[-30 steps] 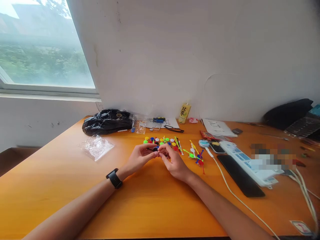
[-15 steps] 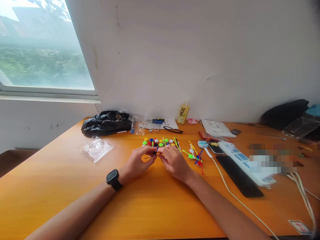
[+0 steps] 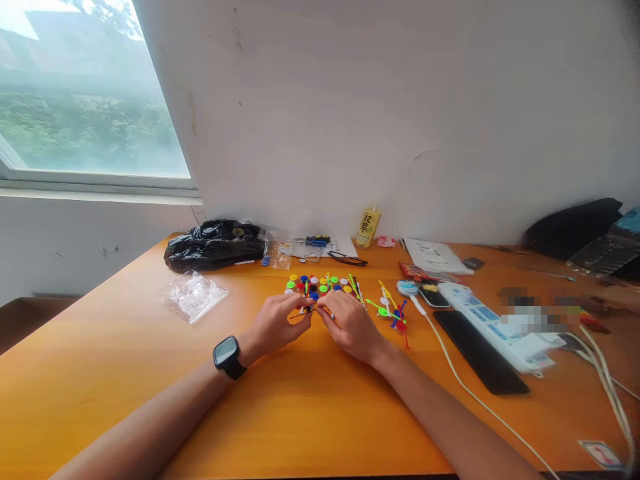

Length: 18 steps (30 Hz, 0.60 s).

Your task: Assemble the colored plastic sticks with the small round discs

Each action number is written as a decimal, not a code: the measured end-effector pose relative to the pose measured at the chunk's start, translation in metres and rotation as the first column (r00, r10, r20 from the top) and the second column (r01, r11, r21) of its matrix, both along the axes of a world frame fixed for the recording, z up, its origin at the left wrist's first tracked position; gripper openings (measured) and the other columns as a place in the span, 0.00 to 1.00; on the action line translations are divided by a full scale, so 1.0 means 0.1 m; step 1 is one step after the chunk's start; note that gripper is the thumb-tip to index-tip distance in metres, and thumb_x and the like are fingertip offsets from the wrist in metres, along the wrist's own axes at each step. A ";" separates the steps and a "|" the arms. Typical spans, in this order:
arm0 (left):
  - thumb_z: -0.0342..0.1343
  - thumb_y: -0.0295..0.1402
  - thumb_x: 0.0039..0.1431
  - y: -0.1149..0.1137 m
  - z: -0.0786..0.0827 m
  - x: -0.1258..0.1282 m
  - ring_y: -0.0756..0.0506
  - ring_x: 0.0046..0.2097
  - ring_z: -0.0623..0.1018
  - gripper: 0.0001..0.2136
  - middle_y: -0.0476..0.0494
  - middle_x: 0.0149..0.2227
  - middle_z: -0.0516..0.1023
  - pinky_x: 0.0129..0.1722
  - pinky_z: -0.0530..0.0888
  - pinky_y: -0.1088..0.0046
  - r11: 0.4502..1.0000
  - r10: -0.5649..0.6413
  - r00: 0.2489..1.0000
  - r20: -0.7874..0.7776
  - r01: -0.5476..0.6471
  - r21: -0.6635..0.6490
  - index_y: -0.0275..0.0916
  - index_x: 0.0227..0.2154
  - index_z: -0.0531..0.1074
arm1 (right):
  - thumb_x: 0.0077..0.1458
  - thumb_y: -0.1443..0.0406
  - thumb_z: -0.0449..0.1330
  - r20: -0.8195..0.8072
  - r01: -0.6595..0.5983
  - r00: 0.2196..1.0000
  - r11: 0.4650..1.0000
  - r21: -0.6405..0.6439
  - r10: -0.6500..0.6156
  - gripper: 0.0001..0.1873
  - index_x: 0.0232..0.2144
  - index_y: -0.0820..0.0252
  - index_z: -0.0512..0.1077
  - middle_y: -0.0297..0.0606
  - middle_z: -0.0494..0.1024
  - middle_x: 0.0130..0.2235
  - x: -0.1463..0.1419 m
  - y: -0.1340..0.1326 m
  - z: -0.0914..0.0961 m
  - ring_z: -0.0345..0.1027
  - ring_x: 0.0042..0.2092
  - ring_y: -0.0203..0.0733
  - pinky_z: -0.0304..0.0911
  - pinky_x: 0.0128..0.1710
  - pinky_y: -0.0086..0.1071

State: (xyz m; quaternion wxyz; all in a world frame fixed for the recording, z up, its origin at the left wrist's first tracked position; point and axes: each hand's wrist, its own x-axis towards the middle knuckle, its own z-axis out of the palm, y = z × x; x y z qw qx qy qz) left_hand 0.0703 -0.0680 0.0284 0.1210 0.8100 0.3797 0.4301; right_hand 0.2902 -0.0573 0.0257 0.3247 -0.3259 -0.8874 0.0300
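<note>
Pinched between the fingertips of my left hand and my right hand is a thin black arrow-like piece, held just above the table. The fingers hide much of it, and its exact kind is hard to make out. Just beyond my hands are several small round plastic pieces in yellow, green, blue, red, white and black. Loose thin plastic arrows lie at their right end. Farther right of my right hand are several coloured arrows joined to round bases.
A clear plastic bag and a black plastic bag lie at the left. Along the wall are a screwdriver, glasses and a yellow bottle. A power strip, black slab and white cable lie at right.
My fingertips have shifted slightly around the black piece, with a little more space between the two hands. The whole view has moved slightly; the things on the table have stayed put.
</note>
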 end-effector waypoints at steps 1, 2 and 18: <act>0.60 0.30 0.61 0.00 0.01 0.00 0.42 0.38 0.83 0.04 0.40 0.37 0.85 0.42 0.78 0.67 1.000 0.002 1.000 0.005 -0.002 -0.005 0.41 0.38 0.79 | 0.74 0.65 0.50 -0.015 -0.007 1.000 1.000 -0.015 0.007 0.10 0.43 0.55 0.71 0.43 0.78 0.41 0.00 0.00 0.00 0.68 0.43 0.49 0.59 0.44 0.41; 0.60 0.30 0.61 0.00 0.01 0.00 0.42 0.38 0.83 0.04 0.41 0.37 0.85 0.42 0.78 0.67 1.000 -0.002 1.000 0.015 0.002 -0.014 0.42 0.37 0.79 | 0.74 0.65 0.50 -0.030 -0.015 0.999 0.999 -0.030 0.014 0.10 0.43 0.55 0.71 0.42 0.78 0.41 0.00 0.00 0.00 0.68 0.43 0.49 0.59 0.44 0.41; 0.61 0.36 0.66 0.00 0.01 0.00 0.44 0.41 0.81 0.08 0.40 0.40 0.83 0.45 0.78 0.68 0.948 -0.174 0.960 0.219 0.223 -0.225 0.39 0.42 0.79 | 0.73 0.67 0.50 -0.152 -0.091 0.986 0.980 -0.178 0.064 0.10 0.44 0.53 0.71 0.42 0.73 0.44 0.01 -0.05 0.07 0.68 0.46 0.48 0.65 0.48 0.42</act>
